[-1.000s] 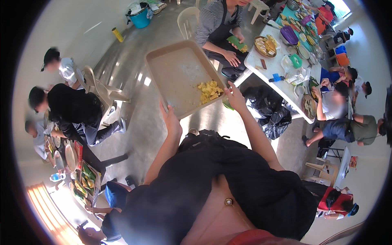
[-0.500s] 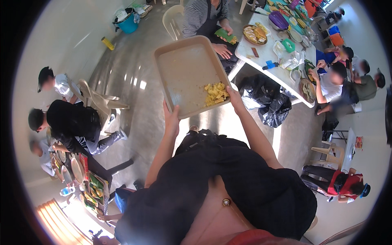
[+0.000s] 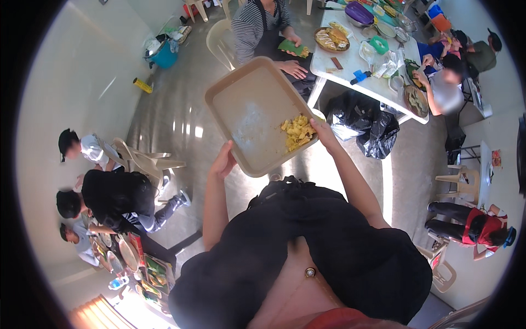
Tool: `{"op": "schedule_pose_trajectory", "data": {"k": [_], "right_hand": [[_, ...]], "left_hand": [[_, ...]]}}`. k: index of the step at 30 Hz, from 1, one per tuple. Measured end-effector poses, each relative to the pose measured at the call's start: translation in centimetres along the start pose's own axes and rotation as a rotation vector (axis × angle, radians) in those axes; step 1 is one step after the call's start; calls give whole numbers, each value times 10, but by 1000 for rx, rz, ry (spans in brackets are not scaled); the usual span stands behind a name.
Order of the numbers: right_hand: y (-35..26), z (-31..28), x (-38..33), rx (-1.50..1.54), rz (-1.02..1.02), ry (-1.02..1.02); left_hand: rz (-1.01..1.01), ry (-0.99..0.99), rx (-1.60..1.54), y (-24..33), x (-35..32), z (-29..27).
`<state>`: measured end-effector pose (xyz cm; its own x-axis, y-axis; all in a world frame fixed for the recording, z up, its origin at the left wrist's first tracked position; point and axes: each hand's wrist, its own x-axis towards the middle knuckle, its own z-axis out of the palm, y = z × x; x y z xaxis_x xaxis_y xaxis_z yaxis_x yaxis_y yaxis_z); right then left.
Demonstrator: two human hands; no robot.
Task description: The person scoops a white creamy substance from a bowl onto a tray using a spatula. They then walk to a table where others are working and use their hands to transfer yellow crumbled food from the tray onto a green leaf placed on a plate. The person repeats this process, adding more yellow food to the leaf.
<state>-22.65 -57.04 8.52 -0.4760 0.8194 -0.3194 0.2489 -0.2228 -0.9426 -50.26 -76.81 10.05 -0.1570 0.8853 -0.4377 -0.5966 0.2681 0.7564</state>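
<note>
A tan rectangular tray (image 3: 249,98) is held out in front of me, tilted so that its inside faces up toward me. Yellow chunks of food, like scrambled egg (image 3: 297,132), lie heaped in its near right corner; the rest of its bottom is bare with a few crumbs. My left hand (image 3: 223,160) grips the tray at its near left corner, the thumb at the rim. At the right edge, beside the yellow food, my right hand (image 3: 324,135) is closed on the rim. The fingers under the tray are hidden.
A white table (image 3: 350,78) with bowls and food stands ahead right; black bags (image 3: 378,129) lie beneath its edge. A seated person (image 3: 263,33) holds a green leaf with food. People sit at a low table left. A blue tub (image 3: 163,54) stands by the wall.
The tray has come slightly nearer to me and turned a little, with both hands still on it. My view has shifted, so the room's surroundings sit differently in the picture.
</note>
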Motion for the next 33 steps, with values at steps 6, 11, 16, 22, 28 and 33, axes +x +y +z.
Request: {"op": "schedule_pose_trajectory", "data": {"k": [6, 11, 16, 22, 28, 33], "right_hand": [[-1, 4, -12, -102, 41, 20], [-1, -10, -17, -118, 3, 12], [-3, -35, -20, -35, -43, 95], [-27, -80, -39, -37, -26, 365], [-30, -103, -49, 24, 11, 464], [14, -97, -25, -104, 286, 211]], "left_hand": [[-22, 132, 37, -5, 15, -17], [11, 53, -14, -12, 25, -12], [50, 139, 1, -6, 27, 10], [57, 247, -30, -17, 39, -26], [137, 341, -20, -20, 31, -54], [127, 384, -3, -16, 24, -65]]}}
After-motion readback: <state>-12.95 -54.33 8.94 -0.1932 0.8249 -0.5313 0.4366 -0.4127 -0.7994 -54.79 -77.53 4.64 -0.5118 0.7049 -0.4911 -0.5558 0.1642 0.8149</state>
